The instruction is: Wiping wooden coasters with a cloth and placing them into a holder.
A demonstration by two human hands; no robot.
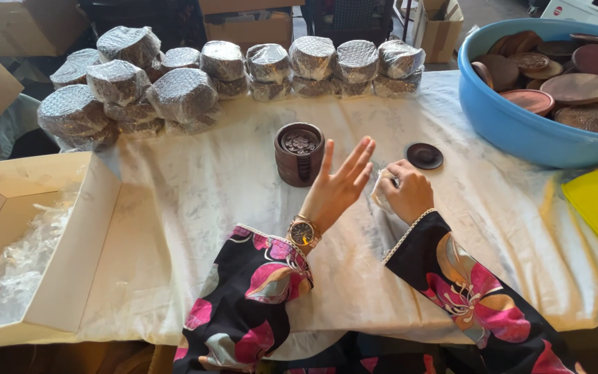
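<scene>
Left hand [337,185] raised, fingers spread and pointing up-right, palm turned toward right hand, holding nothing. Right hand [404,191] just beside it, fingers curled inward into loose fist, back of hand facing camera. Both forearms angled in from below, wrists near together

wrapped bundles [183,93]: roughly 20 | blue tubs [513,125]: 1 | loose dark discs [424,156]: 1
</scene>
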